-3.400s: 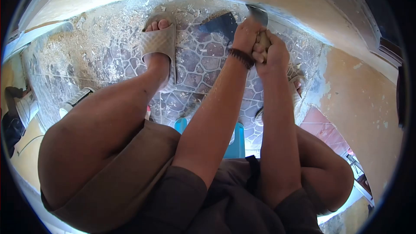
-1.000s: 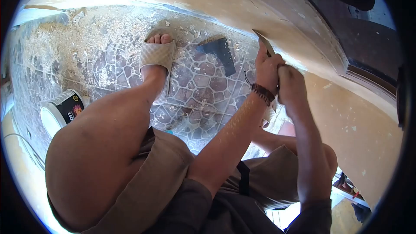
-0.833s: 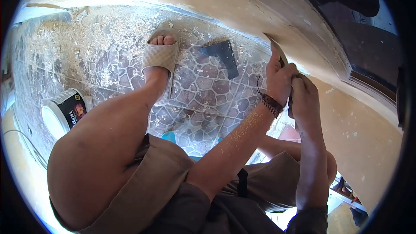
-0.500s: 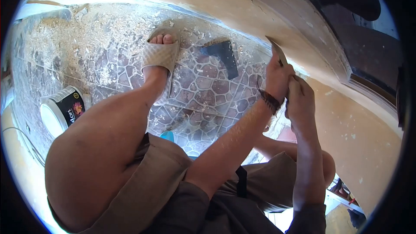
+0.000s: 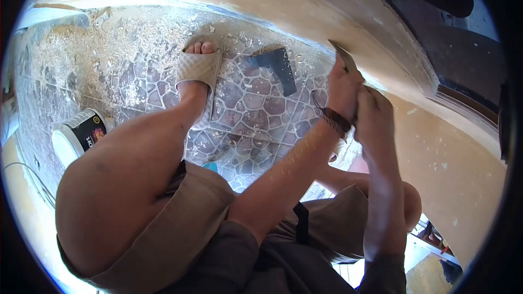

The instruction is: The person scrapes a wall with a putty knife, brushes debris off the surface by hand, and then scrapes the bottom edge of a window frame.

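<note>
My left hand (image 5: 344,90), with a dark braided bracelet at its wrist, is closed around a scraper. The scraper's thin metal blade (image 5: 345,56) sticks out beyond the fingers, its tip against the lower part of the yellowish wall (image 5: 310,13). Just behind, my right hand (image 5: 376,111) is closed too, pressed against the heel of the left hand. It seems to grip the rear of the same tool, but the handle is hidden by the fingers. On the floor left of the hands lies a dark, flat, angular sheet (image 5: 278,68).
Wood shavings and flakes (image 5: 98,49) cover the stone-patterned tile floor (image 5: 256,103). My sandalled foot (image 5: 199,65) stands near the wall. A white bucket (image 5: 73,139) with a black label is beside my left leg. A dark ledge (image 5: 463,106) juts from the wall at right.
Both hands and the blade have shifted slightly up and to the left along the wall base. The grip looks the same, and the view has tilted a little.
</note>
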`<state>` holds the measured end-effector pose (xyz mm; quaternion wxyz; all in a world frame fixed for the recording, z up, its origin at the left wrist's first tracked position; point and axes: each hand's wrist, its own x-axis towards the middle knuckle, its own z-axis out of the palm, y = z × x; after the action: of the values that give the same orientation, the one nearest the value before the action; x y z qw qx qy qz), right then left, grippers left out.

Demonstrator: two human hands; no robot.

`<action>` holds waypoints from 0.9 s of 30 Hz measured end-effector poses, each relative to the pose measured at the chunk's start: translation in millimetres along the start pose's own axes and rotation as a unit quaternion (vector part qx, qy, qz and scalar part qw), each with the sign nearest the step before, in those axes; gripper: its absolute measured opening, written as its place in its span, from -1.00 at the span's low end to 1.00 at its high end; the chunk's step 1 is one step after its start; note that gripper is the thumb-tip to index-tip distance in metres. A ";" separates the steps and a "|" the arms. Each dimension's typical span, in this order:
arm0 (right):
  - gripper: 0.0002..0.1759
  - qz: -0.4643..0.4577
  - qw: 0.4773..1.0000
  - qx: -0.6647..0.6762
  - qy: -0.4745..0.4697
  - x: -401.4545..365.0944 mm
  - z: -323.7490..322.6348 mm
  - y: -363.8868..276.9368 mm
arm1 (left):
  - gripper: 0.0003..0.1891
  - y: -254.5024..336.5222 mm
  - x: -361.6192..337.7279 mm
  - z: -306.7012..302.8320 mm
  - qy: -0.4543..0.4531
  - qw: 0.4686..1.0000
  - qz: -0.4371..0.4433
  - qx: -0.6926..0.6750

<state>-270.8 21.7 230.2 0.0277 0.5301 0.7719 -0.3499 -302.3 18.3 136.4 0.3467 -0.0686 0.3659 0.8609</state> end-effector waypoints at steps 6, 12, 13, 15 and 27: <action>-0.63 0.026 0.999 -0.030 -0.018 19.7 10.9 -0.4 | -0.67 7.8 13.8 -20.1 -0.017 0.989 -0.136 -0.058; -0.72 0.065 0.989 0.134 -0.008 -15.4 -28.5 -19.0 | -0.46 25.5 -15.1 30.2 0.022 0.985 -0.087 -0.147; -0.73 0.112 0.979 0.170 -0.009 -21.8 -39.1 -31.0 | -0.40 34.5 -20.5 42.5 0.038 0.983 -0.079 -0.163; -0.69 0.187 0.969 0.160 0.008 -32.8 -53.0 -61.1 | -0.33 42.0 -27.0 55.8 0.061 0.982 -0.081 -0.158; -0.72 0.159 0.968 0.191 -0.022 -37.8 -57.7 -66.0 | -0.42 57.4 -28.8 52.0 -0.006 0.979 -0.084 -0.185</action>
<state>-290.7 11.5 323.0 -0.0015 0.6339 0.5957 -0.4932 -310.7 9.5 218.2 0.4015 -0.1572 0.1907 0.8819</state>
